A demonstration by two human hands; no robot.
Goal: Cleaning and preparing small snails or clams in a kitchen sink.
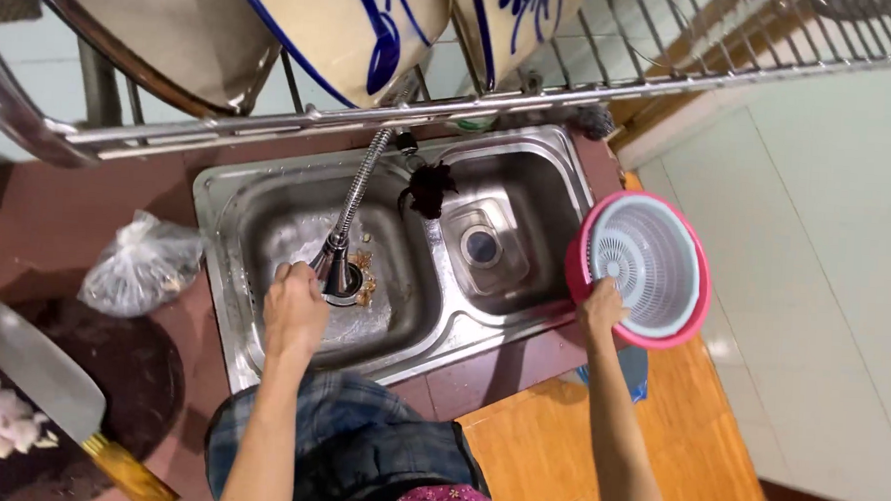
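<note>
Head view: your left hand (296, 309) grips faucet head (337, 266) over left sink basin (266, 223); food scraps remain at drain. Right hand (601, 307) clutches pink colander (645, 264) at sink's right edge, unrinsed.

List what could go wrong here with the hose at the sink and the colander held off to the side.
1. The left hand holds the flexible faucet hose low in the left basin, where food scraps sit at the drain; they may clog it or splash up.
2. The right hand grips only the rim of the pink colander, which hangs past the sink edge over the floor; it could slip and drop.
3. The cleaver lies on the counter nearby, a risk to an elbow.
</note>
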